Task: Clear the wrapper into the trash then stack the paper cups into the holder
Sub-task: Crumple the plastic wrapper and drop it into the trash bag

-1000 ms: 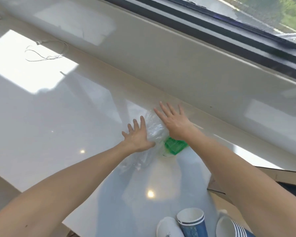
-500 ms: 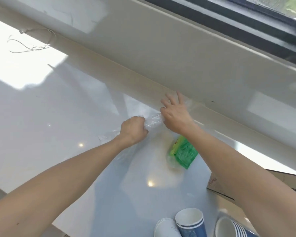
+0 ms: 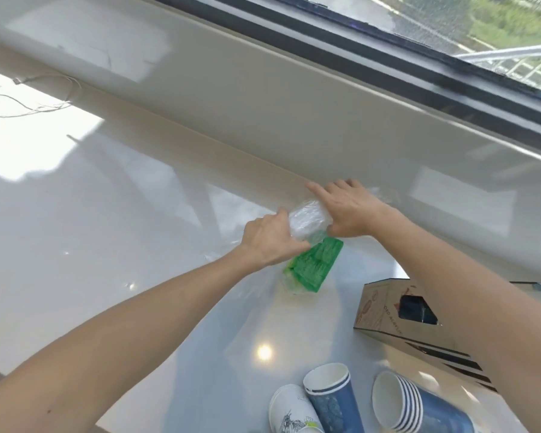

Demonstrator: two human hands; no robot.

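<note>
A clear plastic wrapper with a green printed end lies bunched on the white counter near the back wall. My left hand grips its left side and my right hand holds its right side, index finger stretched out. Between the hands the film is rolled into a wad. Blue paper cups lie on their sides at the bottom: a single cup, a nested stack and a white printed cup. A brown cardboard box with a cut-out window lies at right, partly behind my right arm.
The glossy white counter runs along a beige wall ledge under a window. A thin loose wire lies at the far left in a sunlit patch. The counter's front edge shows at lower left.
Both hands have gathered the spread film into a tight wad between them and shifted it right. The green end has lifted closer to the hands. The cardboard box has come into view.
</note>
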